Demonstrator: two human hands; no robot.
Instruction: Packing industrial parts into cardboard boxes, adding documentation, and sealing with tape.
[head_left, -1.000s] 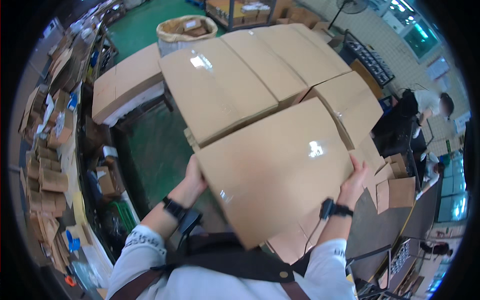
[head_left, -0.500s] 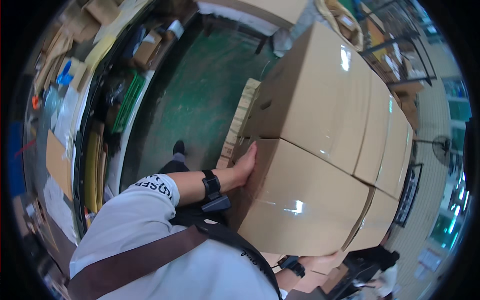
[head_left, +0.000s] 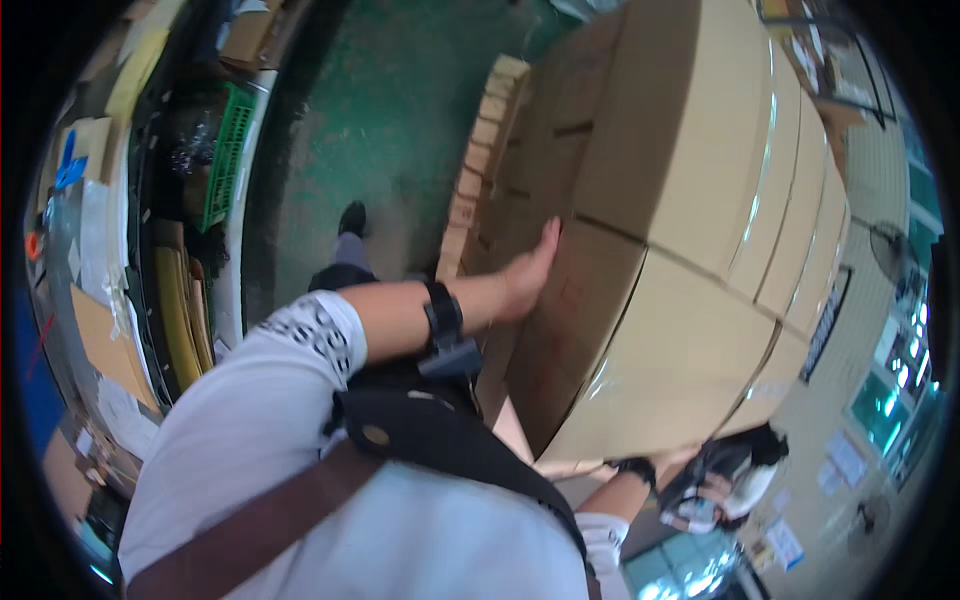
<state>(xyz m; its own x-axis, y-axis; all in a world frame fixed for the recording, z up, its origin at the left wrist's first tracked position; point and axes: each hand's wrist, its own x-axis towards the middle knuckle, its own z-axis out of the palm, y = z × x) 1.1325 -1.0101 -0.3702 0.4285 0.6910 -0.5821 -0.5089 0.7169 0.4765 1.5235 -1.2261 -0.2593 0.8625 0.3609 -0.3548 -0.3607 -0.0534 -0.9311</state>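
While the bulky carton (head_left: 690,345) at the near corner of the stack (head_left: 735,170) looks stiff, best steadied from both sides, the left hand (head_left: 533,272) presses flat-palmed, fingers straight, clasping nothing, the right hand's (head_left: 675,460) fingers cannot be made out, and green floor (head_left: 345,130) gives room beyond the left edge.

Boxes (head_left: 690,350) right of centre are smooth, matt cardboard with glossy clear tape (head_left: 756,195). The upper-left crate (head_left: 229,155) looks plastic, the floor (head_left: 370,130) near the top faintly shiny, the left-hand sleeve (head_left: 290,350) matt cloth.
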